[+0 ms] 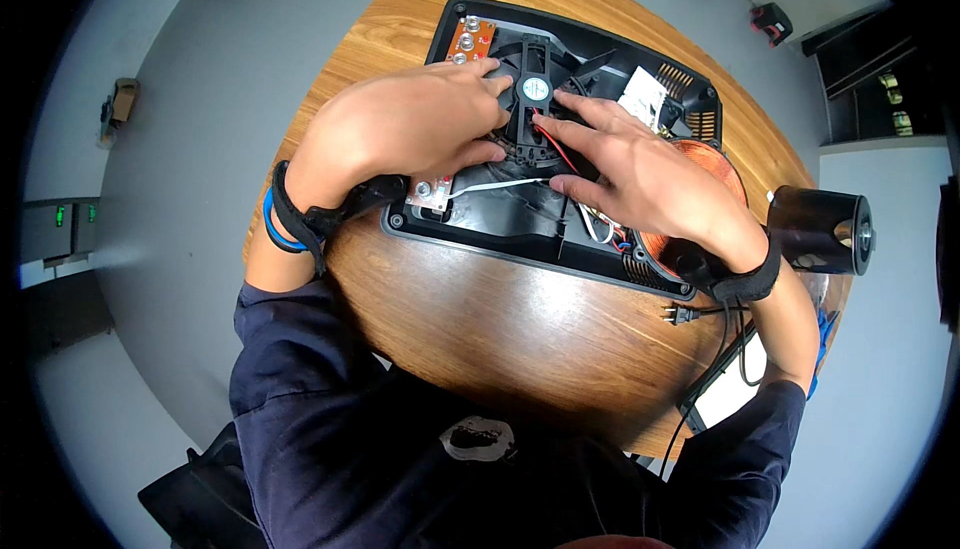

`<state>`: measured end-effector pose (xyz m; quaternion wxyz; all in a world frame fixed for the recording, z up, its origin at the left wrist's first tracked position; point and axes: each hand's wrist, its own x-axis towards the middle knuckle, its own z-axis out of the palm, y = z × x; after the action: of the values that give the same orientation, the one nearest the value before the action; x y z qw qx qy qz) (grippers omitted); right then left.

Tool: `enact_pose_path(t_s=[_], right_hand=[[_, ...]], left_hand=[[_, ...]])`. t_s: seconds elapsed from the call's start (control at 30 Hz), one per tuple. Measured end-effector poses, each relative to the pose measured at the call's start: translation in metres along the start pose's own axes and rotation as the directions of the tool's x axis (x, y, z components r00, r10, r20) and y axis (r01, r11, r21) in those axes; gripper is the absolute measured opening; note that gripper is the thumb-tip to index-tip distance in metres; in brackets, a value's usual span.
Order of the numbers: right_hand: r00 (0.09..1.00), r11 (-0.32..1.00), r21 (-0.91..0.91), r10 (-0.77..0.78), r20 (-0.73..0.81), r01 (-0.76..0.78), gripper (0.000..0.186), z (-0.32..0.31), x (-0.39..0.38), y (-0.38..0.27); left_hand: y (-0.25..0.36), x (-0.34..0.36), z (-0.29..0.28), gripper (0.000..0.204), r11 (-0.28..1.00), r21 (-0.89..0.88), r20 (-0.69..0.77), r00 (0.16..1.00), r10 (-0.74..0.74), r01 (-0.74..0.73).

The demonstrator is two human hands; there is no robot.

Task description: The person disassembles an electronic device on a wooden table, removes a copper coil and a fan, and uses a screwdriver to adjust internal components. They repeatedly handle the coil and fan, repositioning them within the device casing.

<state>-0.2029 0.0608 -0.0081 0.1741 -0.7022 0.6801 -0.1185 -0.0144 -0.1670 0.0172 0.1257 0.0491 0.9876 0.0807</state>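
An opened black plastic appliance housing (500,244) lies on the wooden table, holding a black fan (532,139) with a round label. My left hand (410,119) rests on the fan's left side, fingers bent and apart, thumb low. My right hand (650,174) spreads over its right side, fingertips at the centre frame and near the red wire (558,154). An orange circuit board (475,34) sits at the upper left, another board (430,192) below my left hand, and a copper coil (705,159) at the right, partly covered by my right hand.
A black cylinder (815,231) stands at the table's right edge. A power plug and cable (682,316) lie below the housing, near a white-and-black flat object (730,389). A black chair (185,494) is at lower left; the table's curved edge (335,69) borders the floor.
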Motion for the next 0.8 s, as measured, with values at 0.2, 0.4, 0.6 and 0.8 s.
enact_pose_path(t_s=[0.2, 0.4, 0.6, 0.8], right_hand=[[0.999, 1.0, 0.015, 0.001, 0.033, -0.002, 0.07, -0.0044, -0.003, 0.0001], [0.999, 0.998, -0.048, -0.035, 0.029, 0.036, 0.067, -0.0029, -0.0042, 0.0021], [0.996, 0.997, -0.008, -0.076, -0.042, 0.075, 0.061, -0.0012, -0.0023, 0.0046], [0.994, 0.996, 0.027, -0.089, -0.061, 0.091, 0.056, -0.0074, -0.0008, 0.0]], left_hand=[[-0.0025, 0.0005, -0.0037, 0.05, 1.0, -0.021, 0.004, 1.0, -0.001, 0.001], [0.0041, -0.0045, -0.0038, 0.053, 0.999, -0.035, -0.013, 0.999, -0.039, 0.039], [0.0058, -0.0028, -0.0033, 0.055, 1.0, -0.001, -0.032, 0.999, -0.026, 0.026], [0.004, -0.0022, -0.0017, 0.055, 1.0, 0.006, -0.03, 1.0, -0.008, 0.008]])
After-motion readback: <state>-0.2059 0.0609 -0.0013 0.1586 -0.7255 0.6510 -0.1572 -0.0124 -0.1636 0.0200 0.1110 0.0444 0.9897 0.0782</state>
